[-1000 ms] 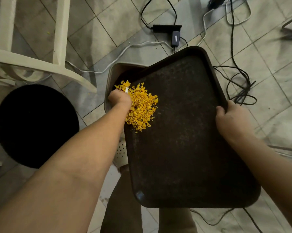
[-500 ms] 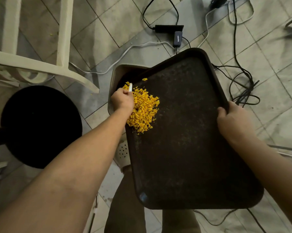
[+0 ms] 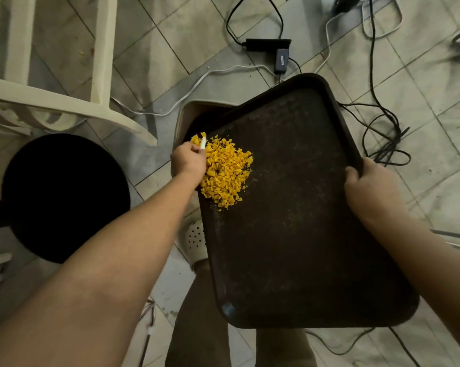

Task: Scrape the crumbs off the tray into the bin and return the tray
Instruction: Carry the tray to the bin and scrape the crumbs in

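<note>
A dark brown tray (image 3: 297,221) is held over the floor, its far left corner above a beige bin (image 3: 182,120). A heap of yellow crumbs (image 3: 226,170) lies at the tray's left edge, close to the bin's opening. My left hand (image 3: 187,162) grips a small white scraper (image 3: 203,143) pressed against the left side of the heap. My right hand (image 3: 369,186) grips the tray's right rim, thumb on top. Most of the bin is hidden under the tray.
A round black stool (image 3: 64,194) stands at the left. White plastic chair legs (image 3: 101,56) cross the upper left. Black and white cables (image 3: 382,139) and a power adapter (image 3: 281,58) lie on the tiled floor behind the bin. My leg and white shoe (image 3: 194,239) show below the tray.
My left hand with the scraper pushed forward along the tray's left edge, then drew slightly back. The heap spread a little toward the bin. My right hand kept its hold.
</note>
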